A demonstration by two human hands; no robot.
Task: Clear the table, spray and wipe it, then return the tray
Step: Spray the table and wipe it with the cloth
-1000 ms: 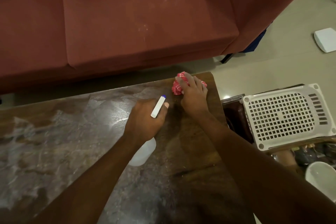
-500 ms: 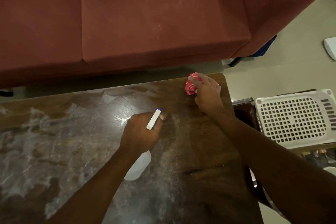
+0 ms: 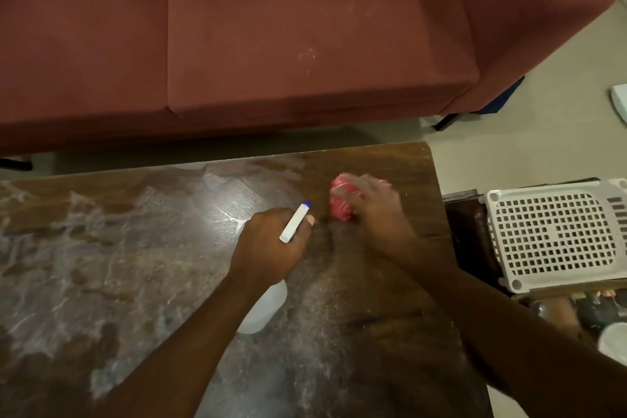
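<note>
Red crumpled cloth (blurred) under right hand on streaky table.

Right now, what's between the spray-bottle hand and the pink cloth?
Only a narrow strip of bare table, in the head view, separates the left hand gripping the spray bottle from the pink cloth.

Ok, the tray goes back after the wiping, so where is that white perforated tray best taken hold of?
Likely by the solid rim of the white tray, one hold on each long side, coming from the table side: it lies flat and wide, and its left end faces the table.
</note>
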